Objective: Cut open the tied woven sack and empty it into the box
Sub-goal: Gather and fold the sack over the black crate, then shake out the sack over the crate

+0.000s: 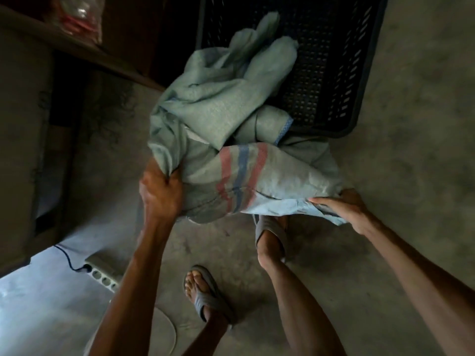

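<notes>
A pale green woven sack (226, 116) with red and blue stripes hangs crumpled in the middle of the head view. Its far end droops over the near rim and into a black perforated plastic box (334, 60) on the floor. My left hand (160, 191) grips a bunched corner of the sack at its near left. My right hand (344, 206) pinches the sack's near right edge. What is inside the sack is hidden, and I see no contents in the box.
A bare concrete floor lies all around. My two feet in grey sandals (270, 232) stand just below the sack. A power strip (102, 272) with a dark cable lies at the lower left. A wooden shelf edge (77, 50) runs along the upper left.
</notes>
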The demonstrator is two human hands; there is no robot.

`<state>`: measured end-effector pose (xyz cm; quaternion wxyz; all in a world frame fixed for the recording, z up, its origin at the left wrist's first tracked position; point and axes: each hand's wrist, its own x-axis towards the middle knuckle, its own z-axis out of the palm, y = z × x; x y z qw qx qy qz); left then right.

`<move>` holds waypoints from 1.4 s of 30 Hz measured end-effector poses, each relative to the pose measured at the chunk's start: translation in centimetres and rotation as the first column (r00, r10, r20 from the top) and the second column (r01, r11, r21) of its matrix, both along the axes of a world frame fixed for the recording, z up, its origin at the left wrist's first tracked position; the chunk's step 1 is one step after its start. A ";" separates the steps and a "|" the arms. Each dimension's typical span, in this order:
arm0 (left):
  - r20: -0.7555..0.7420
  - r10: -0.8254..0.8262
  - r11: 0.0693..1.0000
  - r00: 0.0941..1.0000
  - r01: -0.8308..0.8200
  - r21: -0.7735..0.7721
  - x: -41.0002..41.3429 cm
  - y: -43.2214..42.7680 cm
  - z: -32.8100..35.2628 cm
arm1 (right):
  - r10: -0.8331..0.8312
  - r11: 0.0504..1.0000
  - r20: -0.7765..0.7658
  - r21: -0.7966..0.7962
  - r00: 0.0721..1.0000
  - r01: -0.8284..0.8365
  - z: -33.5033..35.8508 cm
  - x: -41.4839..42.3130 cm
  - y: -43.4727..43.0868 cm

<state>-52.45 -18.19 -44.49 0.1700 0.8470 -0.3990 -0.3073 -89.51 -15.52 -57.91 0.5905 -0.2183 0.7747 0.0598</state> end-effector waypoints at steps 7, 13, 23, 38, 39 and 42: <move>0.011 -0.213 0.976 0.977 0.213 -0.037 -2.2 -3.6 12.0 | 0.116 0.944 -0.073 -0.303 0.991 -0.133 18.7 6.5 0.2; -0.017 -0.321 0.946 0.947 0.320 -0.047 -2.2 -6.4 26.0 | 0.016 0.927 -0.067 -0.373 0.998 -0.040 38.1 5.5 -0.7; -0.188 -0.220 0.914 0.957 0.135 -0.382 -3.7 -18.9 52.8 | -0.203 0.746 0.089 -0.631 0.975 0.213 67.2 4.5 -9.9; -0.221 -0.113 0.993 0.969 0.106 -0.042 -7.0 -23.5 62.6 | -0.323 0.769 0.175 -0.524 0.930 0.366 77.9 2.0 -20.2; -0.183 -0.116 0.993 0.976 0.115 -0.014 -7.0 -23.2 62.4 | -0.300 0.784 0.164 -0.519 0.940 0.341 78.6 2.1 -20.9; -0.170 -0.150 0.988 0.974 0.151 -0.008 -6.7 -22.9 63.9 | -0.234 0.747 0.109 -0.616 0.966 0.250 82.4 1.9 -23.4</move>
